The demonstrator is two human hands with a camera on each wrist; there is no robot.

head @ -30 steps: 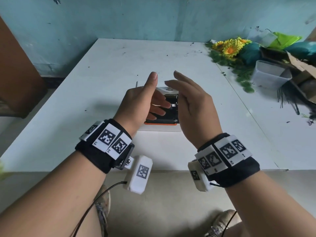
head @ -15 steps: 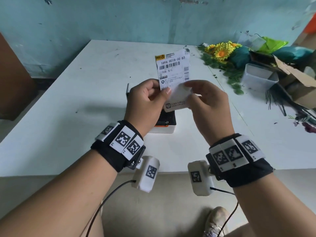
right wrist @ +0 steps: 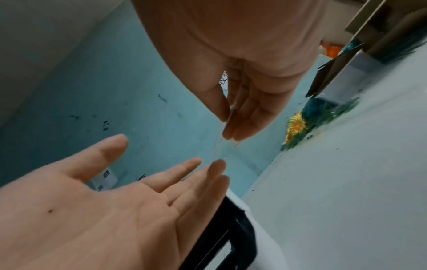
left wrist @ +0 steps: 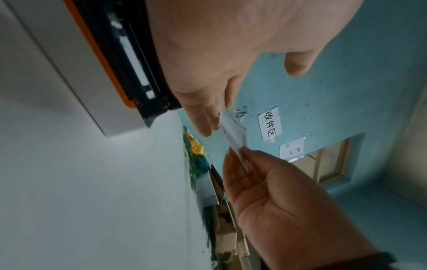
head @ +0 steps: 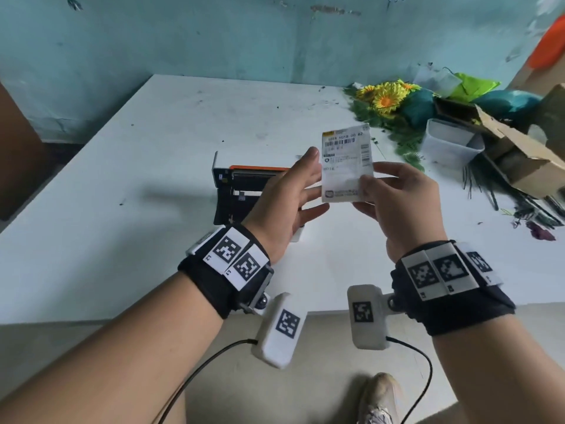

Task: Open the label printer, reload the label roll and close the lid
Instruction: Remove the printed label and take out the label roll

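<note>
White table (head: 128, 185) fills the scene, pushed up against a scuffed teal wall (head: 214, 35), and sitting on it near the front edge is the label printer (head: 235, 191), white body, orange trim, lid thrown open so the black paper bay faces up. Over on the far right of the table there's a heap of clutter: a torn cardboard box (head: 513, 148), a clear plastic tub (head: 449, 145) just beside it, and a bunch of yellow artificial flowers (head: 385, 96) on green leaves toward the wall. Now the hands, both raised above the table in front of the printer. The left hand (head: 287, 197) is flat and relaxed, fingers straight and slightly fanned, thumb up, palm turned toward the label; its fingertips sit right by the label's left edge, and the wrist views don't settle whether they actually touch it. The right hand (head: 400, 200) has the grip: thumb on the near face, fingers curled behind, pinching the lower right part of the printed label (head: 347, 163). That label stands upright between the two hands, held in the air just right of the open printer, barcode and black print at its top, a small logo near the bottom edge. Seen edge-on from the right wrist camera, the sheet runs thin between thumb and fingers.
</note>
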